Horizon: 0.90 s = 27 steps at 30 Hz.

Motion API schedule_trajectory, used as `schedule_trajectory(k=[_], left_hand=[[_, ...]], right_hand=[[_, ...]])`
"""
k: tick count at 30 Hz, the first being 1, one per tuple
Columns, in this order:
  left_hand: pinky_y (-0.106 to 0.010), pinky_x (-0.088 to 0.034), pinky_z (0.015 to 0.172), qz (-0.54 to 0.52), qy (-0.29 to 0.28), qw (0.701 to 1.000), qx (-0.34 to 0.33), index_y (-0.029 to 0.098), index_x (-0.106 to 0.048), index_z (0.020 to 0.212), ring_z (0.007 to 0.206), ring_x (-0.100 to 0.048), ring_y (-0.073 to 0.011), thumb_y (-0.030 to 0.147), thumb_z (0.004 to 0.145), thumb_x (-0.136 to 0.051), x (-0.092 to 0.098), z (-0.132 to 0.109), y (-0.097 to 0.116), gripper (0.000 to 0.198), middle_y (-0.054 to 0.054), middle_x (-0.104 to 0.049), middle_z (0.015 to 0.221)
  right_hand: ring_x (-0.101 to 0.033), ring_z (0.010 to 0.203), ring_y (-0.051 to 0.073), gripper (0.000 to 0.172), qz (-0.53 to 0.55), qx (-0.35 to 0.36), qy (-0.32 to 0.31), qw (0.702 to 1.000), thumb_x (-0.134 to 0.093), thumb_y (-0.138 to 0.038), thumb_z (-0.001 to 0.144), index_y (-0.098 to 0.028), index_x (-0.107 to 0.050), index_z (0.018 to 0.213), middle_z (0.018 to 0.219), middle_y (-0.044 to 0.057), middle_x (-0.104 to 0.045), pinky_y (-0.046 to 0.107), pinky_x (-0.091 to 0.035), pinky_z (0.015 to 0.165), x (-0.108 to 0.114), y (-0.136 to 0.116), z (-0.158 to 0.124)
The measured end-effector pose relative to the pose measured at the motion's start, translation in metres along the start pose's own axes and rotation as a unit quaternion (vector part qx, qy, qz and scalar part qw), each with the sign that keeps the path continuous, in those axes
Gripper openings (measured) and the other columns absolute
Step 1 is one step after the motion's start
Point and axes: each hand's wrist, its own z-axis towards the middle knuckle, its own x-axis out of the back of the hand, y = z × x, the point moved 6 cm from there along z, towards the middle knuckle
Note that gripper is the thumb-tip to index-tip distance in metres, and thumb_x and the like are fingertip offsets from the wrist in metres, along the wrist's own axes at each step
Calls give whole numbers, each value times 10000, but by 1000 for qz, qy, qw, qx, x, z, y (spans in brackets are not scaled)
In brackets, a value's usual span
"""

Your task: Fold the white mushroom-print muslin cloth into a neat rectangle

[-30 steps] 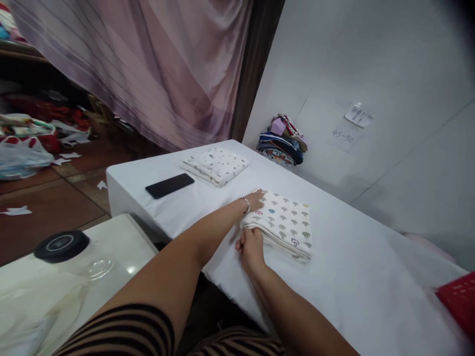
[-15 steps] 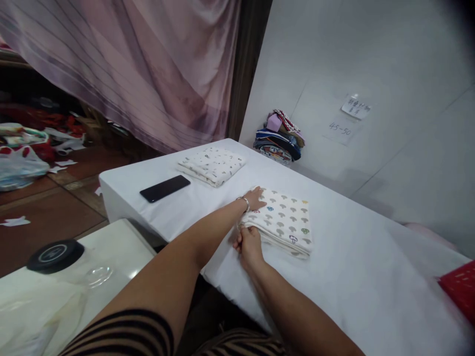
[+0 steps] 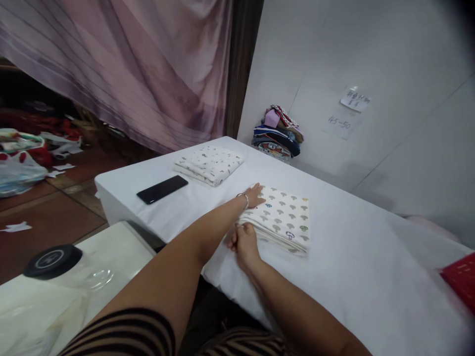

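Since the earlier frame, the bare right hand (image 3: 247, 243) has slid slightly left at the near-left corner of the folded white cotton cloth with grey mushroom prints (image 3: 285, 210), just right of frame centre on the white-covered table (image 3: 349, 262). Its fingers are curled; cannot tell whether they pinch fabric. Left hand (image 3: 254, 196), braceleted, now lies flatter, fingers spread on the cloth's left edge, apparently steadying it while the corner is adjusted.
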Motion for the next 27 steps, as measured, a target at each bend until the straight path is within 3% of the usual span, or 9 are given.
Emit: schedule_trajectory(k=[3,7,11,14,16,19,23,27], left_hand=[[-319,-149,1093,-15,1,1000,-4,131,-246,1372,1356,-134,-227,414,780,-482,5,-5,1,697,-117,-60,1492],[-313,-211,1077,-42,9,999,0,170,-317,1346,1337,-213,-220,460,779,-480,16,-20,0,657,-96,-144,1482],[-287,-306,1031,-115,110,987,-11,181,-497,1199,1248,-387,-194,432,797,-462,37,-63,-2,475,-74,-413,1371],[-278,-439,884,-159,193,968,-26,186,-611,940,975,-575,-167,394,801,-464,46,-111,-7,290,-39,-644,1031],[-289,-470,808,-160,225,960,-42,195,-614,832,855,-588,-158,355,777,-507,44,-141,-10,200,-12,-649,881],[-294,-484,766,-152,228,960,-54,213,-596,894,849,-570,-153,287,727,-559,33,-166,-14,186,1,-613,894],[-324,-459,870,-120,231,961,-91,220,-564,985,959,-535,-158,178,691,-548,27,-172,-4,297,-18,-564,1021],[-335,-426,941,-63,227,964,-119,212,-542,1054,1057,-493,-184,112,640,-550,23,-170,12,426,-46,-519,1130]], right_hand=[[-474,322,97,223,-14,-7,-37,999,-502,-365,751,-211,-396,873,413,-107,-461,154,-266,291,-2,-1,-3],[-507,355,98,421,-28,-12,-97,995,-533,-368,722,-197,-408,1086,454,-99,-502,145,-306,310,0,-3,-14],[-528,383,96,634,-30,-38,-124,991,-537,-305,710,-203,-290,1285,519,-84,-547,146,-342,326,5,0,-20],[-527,378,92,675,-36,-42,-127,990,-506,-242,723,-181,-235,1338,531,-74,-558,144,-346,327,6,0,-21],[-525,370,95,687,-36,-38,-127,991,-495,-223,736,-174,-209,1358,531,-72,-560,147,-345,322,4,-1,-22],[-522,356,101,687,-39,-43,-116,992,-494,-213,744,-175,-202,1365,517,-76,-558,150,-338,309,3,0,-23],[-528,355,96,666,-55,-53,-112,991,-470,-173,730,-185,-235,1353,500,-79,-553,135,-340,312,4,0,-22],[-544,375,96,644,-87,-50,-155,983,-466,-165,704,-214,-297,1324,539,-61,-588,125,-330,316,11,-4,-18]])
